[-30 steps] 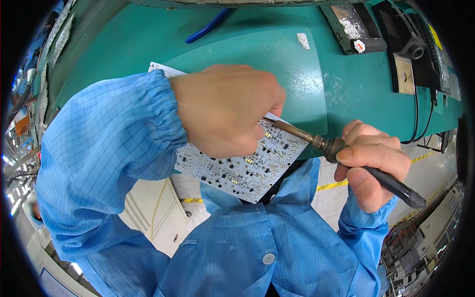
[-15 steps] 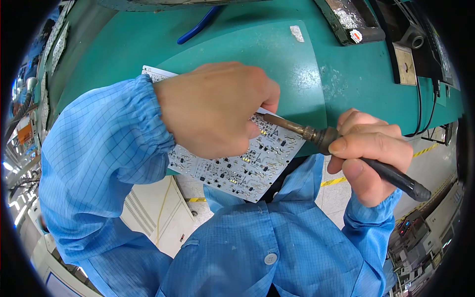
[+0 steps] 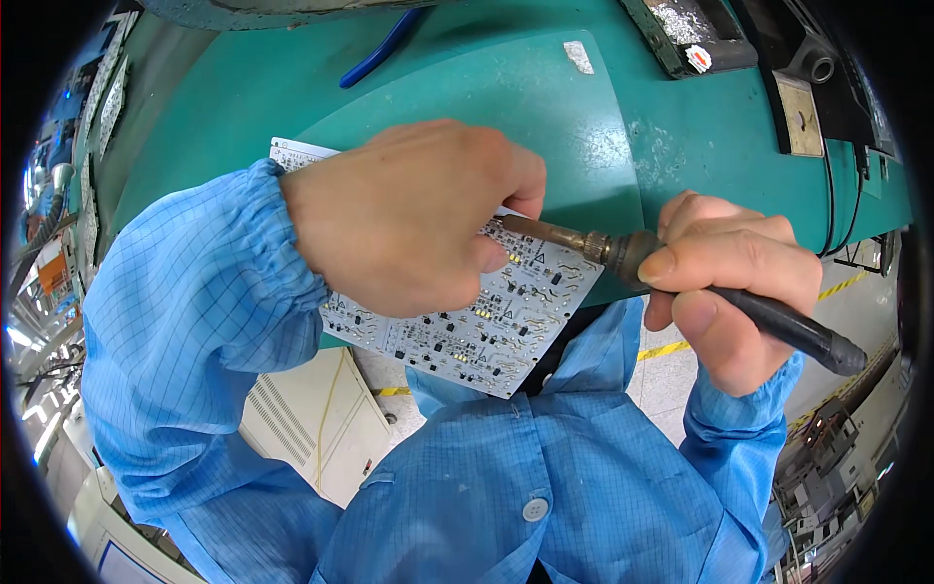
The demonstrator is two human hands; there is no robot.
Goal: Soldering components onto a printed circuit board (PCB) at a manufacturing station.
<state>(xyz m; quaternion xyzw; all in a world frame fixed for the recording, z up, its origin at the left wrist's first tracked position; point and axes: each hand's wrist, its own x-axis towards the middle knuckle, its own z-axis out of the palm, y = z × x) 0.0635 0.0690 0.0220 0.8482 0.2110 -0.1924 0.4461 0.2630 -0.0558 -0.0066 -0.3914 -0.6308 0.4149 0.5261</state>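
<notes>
Since a second ago the right hand (image 3: 735, 282), gripping the soldering iron (image 3: 671, 282), has drawn nearer the left hand (image 3: 413, 214) curled over the white circuit board (image 3: 467, 331) at frame centre, bringing the tip onto the board.

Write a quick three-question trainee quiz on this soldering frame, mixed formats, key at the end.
1. True or false: the right hand grips the soldering iron by its dark handle.
2. What lies under the left hand? A) white circuit board B) blue pliers C) metal plate
3. Fill in: the circuit board overhangs the near edge of the ____ bench.

Key: 1 true; 2 A; 3 green
</notes>
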